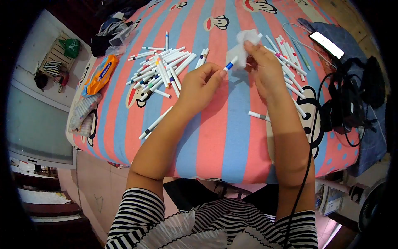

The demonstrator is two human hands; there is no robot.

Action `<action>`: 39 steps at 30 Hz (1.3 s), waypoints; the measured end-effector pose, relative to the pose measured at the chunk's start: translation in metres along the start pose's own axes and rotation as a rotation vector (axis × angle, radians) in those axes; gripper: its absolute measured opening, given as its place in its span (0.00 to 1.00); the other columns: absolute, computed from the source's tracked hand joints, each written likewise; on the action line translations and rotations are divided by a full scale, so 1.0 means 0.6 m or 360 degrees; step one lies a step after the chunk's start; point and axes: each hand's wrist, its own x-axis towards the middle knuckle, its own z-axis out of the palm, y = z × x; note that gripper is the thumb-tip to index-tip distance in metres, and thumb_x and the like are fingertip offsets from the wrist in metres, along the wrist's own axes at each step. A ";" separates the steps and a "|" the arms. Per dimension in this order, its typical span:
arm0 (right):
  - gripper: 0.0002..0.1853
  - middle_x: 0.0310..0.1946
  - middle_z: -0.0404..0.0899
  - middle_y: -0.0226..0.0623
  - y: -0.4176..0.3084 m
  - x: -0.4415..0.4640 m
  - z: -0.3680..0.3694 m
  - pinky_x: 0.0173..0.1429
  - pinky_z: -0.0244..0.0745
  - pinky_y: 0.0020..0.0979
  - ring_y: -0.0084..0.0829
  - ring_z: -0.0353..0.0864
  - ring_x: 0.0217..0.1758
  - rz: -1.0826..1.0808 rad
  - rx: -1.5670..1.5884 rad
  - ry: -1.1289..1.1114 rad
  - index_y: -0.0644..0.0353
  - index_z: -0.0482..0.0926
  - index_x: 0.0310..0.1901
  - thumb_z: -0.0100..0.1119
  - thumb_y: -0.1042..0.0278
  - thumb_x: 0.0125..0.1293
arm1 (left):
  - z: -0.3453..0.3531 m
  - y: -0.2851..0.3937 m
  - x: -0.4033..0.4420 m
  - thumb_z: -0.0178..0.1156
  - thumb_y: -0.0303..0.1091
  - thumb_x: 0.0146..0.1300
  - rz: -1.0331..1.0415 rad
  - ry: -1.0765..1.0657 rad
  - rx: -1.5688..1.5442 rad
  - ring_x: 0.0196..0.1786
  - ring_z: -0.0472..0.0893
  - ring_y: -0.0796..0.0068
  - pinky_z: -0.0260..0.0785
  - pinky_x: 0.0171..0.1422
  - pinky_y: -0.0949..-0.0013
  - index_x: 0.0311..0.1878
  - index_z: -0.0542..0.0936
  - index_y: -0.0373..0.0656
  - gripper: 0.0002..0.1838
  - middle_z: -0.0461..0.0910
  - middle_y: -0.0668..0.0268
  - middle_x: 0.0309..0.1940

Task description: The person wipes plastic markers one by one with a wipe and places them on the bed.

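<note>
My left hand (pixel 200 86) pinches a white marker with a blue band (pixel 229 65), its white tip end pointing up to the right. Facing it, my right hand (pixel 265 66) has its fingers closed on a crumpled white tissue (pixel 237 56). The tissue hangs just above the marker's end; whether the two touch I cannot tell. A small white end shows beside the right fingertips, too unclear to name. Left of my left hand lies a loose heap of white markers (pixel 159 68) with coloured bands. Several more markers (pixel 286 56) lie beyond and beside my right hand.
A striped bedsheet (pixel 211 141) covers the surface. On the left are an orange packet (pixel 100 75) and a clear plastic box (pixel 120 39). To the right lie a lit phone (pixel 326 45), a teal pen (pixel 301 54) and a black device with cables (pixel 346 110).
</note>
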 end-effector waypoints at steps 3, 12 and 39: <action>0.16 0.29 0.77 0.29 0.007 -0.013 0.018 0.39 0.65 0.20 0.18 0.73 0.32 0.0108 -0.0236 -0.0118 0.61 0.77 0.39 0.57 0.56 0.60 | 0.003 0.004 -0.002 0.49 0.36 0.66 -0.0014 0.0007 -0.0170 0.24 0.68 0.87 0.63 0.28 0.80 0.36 0.75 0.39 0.10 0.71 0.74 0.23; 0.14 0.30 0.76 0.27 -0.001 -0.012 0.015 0.41 0.65 0.22 0.17 0.71 0.32 0.0062 -0.0047 -0.0081 0.59 0.76 0.39 0.57 0.56 0.60 | 0.003 0.000 0.001 0.42 0.39 0.69 -0.0077 -0.0075 -0.0295 0.23 0.71 0.83 0.64 0.29 0.78 0.32 0.73 0.38 0.16 0.72 0.69 0.20; 0.11 0.25 0.73 0.26 0.005 0.001 0.004 0.36 0.65 0.21 0.17 0.69 0.28 -0.0054 0.0058 0.0050 0.59 0.76 0.35 0.58 0.59 0.60 | 0.001 0.007 0.001 0.54 0.34 0.63 -0.0081 0.0039 -0.0199 0.26 0.71 0.87 0.64 0.30 0.81 0.37 0.75 0.38 0.08 0.73 0.73 0.24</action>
